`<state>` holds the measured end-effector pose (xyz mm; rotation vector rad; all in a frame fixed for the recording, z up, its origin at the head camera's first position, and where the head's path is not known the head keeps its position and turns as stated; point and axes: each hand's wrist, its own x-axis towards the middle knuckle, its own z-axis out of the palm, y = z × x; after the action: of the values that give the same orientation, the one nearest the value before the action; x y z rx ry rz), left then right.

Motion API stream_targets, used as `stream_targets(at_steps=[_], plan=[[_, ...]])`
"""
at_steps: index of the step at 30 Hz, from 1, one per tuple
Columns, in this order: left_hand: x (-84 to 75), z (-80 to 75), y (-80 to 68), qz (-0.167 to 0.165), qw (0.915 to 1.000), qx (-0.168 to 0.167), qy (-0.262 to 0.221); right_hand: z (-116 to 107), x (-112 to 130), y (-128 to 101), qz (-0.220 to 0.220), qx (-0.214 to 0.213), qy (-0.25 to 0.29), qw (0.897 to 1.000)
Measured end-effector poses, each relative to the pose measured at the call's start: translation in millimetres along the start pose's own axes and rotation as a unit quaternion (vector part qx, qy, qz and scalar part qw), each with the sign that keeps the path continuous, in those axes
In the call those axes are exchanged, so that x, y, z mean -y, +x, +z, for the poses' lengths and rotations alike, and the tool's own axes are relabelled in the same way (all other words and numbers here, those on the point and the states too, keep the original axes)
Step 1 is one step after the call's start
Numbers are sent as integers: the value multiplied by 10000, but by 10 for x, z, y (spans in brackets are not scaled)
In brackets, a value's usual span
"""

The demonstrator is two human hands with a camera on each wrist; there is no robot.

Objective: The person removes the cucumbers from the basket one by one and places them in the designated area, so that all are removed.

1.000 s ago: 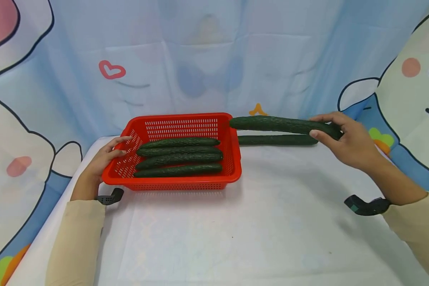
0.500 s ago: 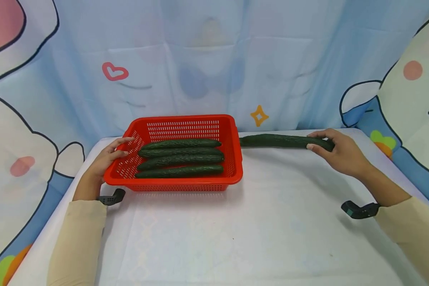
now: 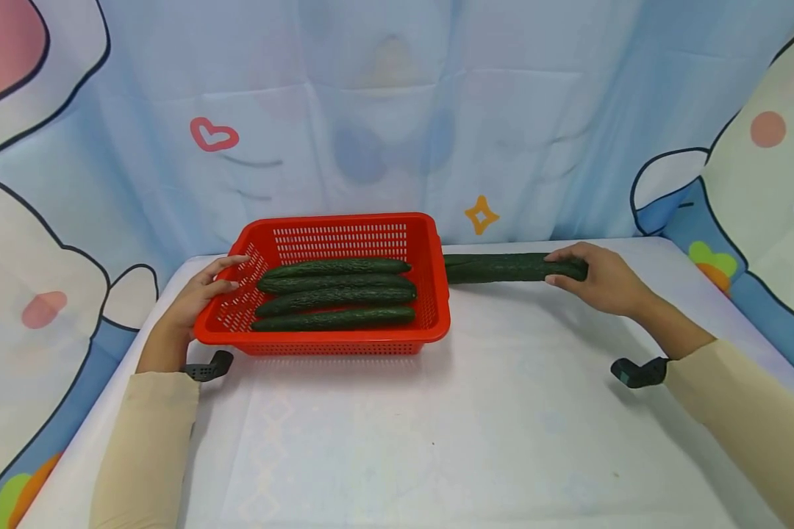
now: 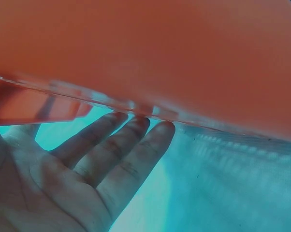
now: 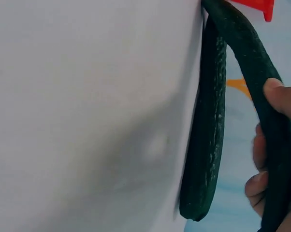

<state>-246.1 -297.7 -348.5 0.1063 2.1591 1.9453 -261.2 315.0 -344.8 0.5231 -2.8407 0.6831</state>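
Note:
A red plastic basket (image 3: 324,336) with slotted walls holds several dark green cucumbers (image 3: 334,297) lying side by side. At its left end my left hand (image 3: 188,303) grips the rim. Two digits reach over the rim in the head view, and three fingers (image 4: 136,164) touch it from below in the left wrist view. Right of the basket, my right hand (image 3: 598,279) holds a cucumber (image 5: 249,58) near its right end, thumb on one side and fingers on the other. Beside it another cucumber (image 5: 206,130) lies on the table; the held one overlaps it in the head view.
A white cloth (image 3: 437,433) covers the table. Behind it hangs a pale blue printed curtain (image 3: 384,132), close to the basket's back. The basket's right end wall (image 3: 440,279) stands right at the cucumbers' left ends.
The right hand has lowered its cucumber from above the basket's rim height towards the table, then shifted left and slightly nearer. The left hand and basket stay in place.

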Motion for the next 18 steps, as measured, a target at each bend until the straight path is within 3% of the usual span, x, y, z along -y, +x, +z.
stream_targets(at_steps=[9, 18], plan=[[14, -17, 13, -11, 9999, -66, 88, -32, -51, 137, 64, 372, -478, 9981], [19, -18, 13, -8, 9998, 11, -179, 75, -234, 211, 67, 663, -685, 9954]])
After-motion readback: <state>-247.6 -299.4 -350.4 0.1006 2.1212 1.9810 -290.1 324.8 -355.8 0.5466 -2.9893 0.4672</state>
